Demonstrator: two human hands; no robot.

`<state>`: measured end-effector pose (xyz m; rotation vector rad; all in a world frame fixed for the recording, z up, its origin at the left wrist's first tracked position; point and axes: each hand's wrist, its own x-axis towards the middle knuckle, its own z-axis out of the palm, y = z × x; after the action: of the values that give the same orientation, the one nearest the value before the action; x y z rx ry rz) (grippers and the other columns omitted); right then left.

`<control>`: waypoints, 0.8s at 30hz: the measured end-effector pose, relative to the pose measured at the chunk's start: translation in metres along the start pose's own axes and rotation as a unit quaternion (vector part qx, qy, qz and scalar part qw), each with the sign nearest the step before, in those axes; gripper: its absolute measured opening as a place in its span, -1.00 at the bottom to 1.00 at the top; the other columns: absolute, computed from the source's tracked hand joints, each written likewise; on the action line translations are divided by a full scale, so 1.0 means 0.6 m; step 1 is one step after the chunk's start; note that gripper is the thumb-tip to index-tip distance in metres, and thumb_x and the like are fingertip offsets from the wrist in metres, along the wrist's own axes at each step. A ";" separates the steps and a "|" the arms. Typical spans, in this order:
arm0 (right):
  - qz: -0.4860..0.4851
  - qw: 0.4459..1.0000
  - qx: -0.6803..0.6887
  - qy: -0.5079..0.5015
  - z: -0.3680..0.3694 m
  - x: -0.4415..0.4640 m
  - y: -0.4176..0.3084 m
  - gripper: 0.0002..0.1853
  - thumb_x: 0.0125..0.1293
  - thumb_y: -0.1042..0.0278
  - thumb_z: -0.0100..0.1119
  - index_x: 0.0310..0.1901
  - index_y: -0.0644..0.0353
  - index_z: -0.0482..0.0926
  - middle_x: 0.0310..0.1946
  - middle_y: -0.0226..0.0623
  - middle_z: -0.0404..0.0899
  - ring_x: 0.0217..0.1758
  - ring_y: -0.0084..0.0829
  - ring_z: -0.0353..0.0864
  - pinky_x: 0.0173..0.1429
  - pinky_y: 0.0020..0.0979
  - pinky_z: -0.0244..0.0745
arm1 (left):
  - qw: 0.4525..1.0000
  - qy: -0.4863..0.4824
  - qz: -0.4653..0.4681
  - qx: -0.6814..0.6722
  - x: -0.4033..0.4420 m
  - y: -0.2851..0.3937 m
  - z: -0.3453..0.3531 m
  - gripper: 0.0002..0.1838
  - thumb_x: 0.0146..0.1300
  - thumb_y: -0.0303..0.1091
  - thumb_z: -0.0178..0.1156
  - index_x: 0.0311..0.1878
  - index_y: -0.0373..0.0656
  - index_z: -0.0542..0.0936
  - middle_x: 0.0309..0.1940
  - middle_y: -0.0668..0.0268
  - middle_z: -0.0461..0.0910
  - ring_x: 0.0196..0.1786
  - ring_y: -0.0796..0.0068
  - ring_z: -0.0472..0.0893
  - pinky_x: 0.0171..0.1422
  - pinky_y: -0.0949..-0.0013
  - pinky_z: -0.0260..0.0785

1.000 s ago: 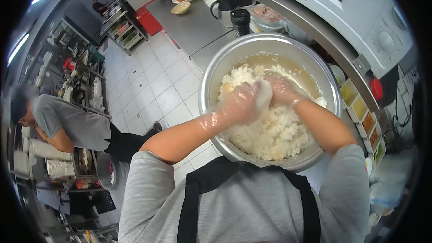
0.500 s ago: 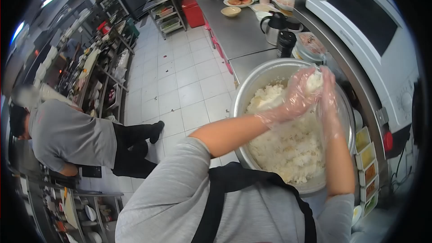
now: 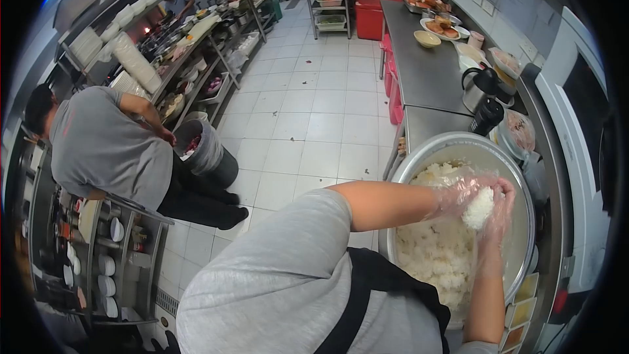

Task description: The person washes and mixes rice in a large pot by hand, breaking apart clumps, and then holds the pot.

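Observation:
Both hands wear clear plastic gloves and are raised over a large metal pot (image 3: 429, 151) of cooked white rice (image 3: 436, 259). My left hand (image 3: 457, 195) reaches in from the left and is closed against a clump of rice (image 3: 479, 208). From the other side my right hand (image 3: 503, 202) cups the same clump, fingers curled round its top and far side. White grains show between the two palms. Glare on the plastic hides some of the fingers.
A steel counter (image 3: 436, 72) holds a thermos jug (image 3: 480, 88), a black bottle (image 3: 487, 117), a bowl (image 3: 427, 39) and plated food. Sauce trays (image 3: 522, 313) sit right of the pot. On the left a co-worker (image 3: 118, 147) stands beside a lined bin (image 3: 208, 154).
The view has swung left, so the pot and counter appear further right. The rice clump is more exposed between my hands. The co-worker's arm and a bin have come into view.

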<state>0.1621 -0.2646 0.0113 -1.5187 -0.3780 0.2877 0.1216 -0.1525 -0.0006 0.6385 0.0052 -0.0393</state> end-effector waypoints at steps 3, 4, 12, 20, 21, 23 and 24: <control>-0.166 0.984 0.009 -0.057 0.012 -0.014 0.027 -0.44 0.46 0.13 -0.16 0.38 0.26 0.14 0.37 -0.17 0.17 0.44 -0.25 0.13 0.46 -0.24 0.04 | 0.999 -0.046 0.019 -0.021 0.032 -0.024 -0.034 -0.52 0.36 0.07 0.00 0.14 -0.08 0.40 -0.08 0.22 0.55 -0.02 0.38 0.56 0.07 0.22 0.44; -0.189 0.980 -0.052 -0.039 0.022 -0.024 0.016 -0.41 0.46 0.08 -0.19 0.39 0.26 0.11 0.40 -0.15 0.11 0.47 -0.22 0.07 0.49 -0.23 -0.03 | 1.000 -0.012 0.017 0.000 0.022 -0.015 -0.022 -0.51 0.37 0.05 -0.03 0.19 -0.08 0.37 -0.01 0.20 0.51 0.05 0.35 0.52 0.13 0.21 0.39; -0.416 0.864 -0.282 -0.007 0.065 -0.075 -0.034 -0.25 0.44 -0.17 -0.38 0.42 0.31 0.03 0.46 0.00 -0.04 0.53 -0.05 -0.09 0.53 -0.11 -0.25 | 0.985 0.009 0.040 0.170 0.001 -0.028 -0.001 -0.53 0.43 -0.06 -0.12 0.27 -0.11 0.30 0.15 0.09 0.41 0.22 0.24 0.42 0.30 0.19 0.25; -0.442 0.851 -0.282 0.003 -0.028 0.031 0.053 -0.17 0.38 -0.34 -0.40 0.35 0.32 0.21 0.35 0.01 0.21 0.44 -0.07 0.13 0.48 -0.10 -0.07 | 0.986 -0.047 0.008 0.162 -0.002 -0.042 0.000 -0.59 0.44 -0.16 -0.14 0.24 -0.15 0.36 0.12 0.02 0.45 0.21 0.16 0.44 0.29 0.19 0.26; -0.451 0.842 -0.297 0.004 -0.042 0.043 0.070 -0.17 0.38 -0.35 -0.40 0.33 0.31 0.24 0.32 0.01 0.26 0.40 -0.08 0.19 0.46 -0.11 -0.02 | 0.983 -0.048 0.015 0.177 -0.005 -0.042 0.002 -0.59 0.44 -0.17 -0.14 0.24 -0.16 0.36 0.12 0.02 0.46 0.20 0.15 0.45 0.29 0.19 0.26; -0.430 0.861 -0.269 -0.010 -0.034 0.031 0.045 -0.31 0.43 -0.19 -0.33 0.24 0.32 0.36 0.20 0.01 0.39 0.27 -0.08 0.34 0.34 -0.11 0.17 | 0.972 -0.048 0.038 0.227 -0.014 -0.041 0.005 -0.60 0.45 -0.19 -0.14 0.23 -0.17 0.38 0.11 0.00 0.47 0.20 0.13 0.45 0.29 0.19 0.27; -0.413 0.872 -0.263 -0.010 -0.037 0.023 0.035 -0.37 0.45 -0.11 -0.29 0.19 0.33 0.42 0.14 0.01 0.46 0.20 -0.08 0.42 0.28 -0.11 0.26 | 0.959 -0.054 0.058 0.272 -0.017 -0.038 0.004 -0.61 0.45 -0.20 -0.15 0.22 -0.18 0.38 0.11 -0.01 0.47 0.20 0.12 0.46 0.29 0.19 0.27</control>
<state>0.1851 -0.2783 -0.0092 -1.7227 -1.1466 -0.5208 0.1105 -0.1721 -0.0122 1.1863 -0.1530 0.0412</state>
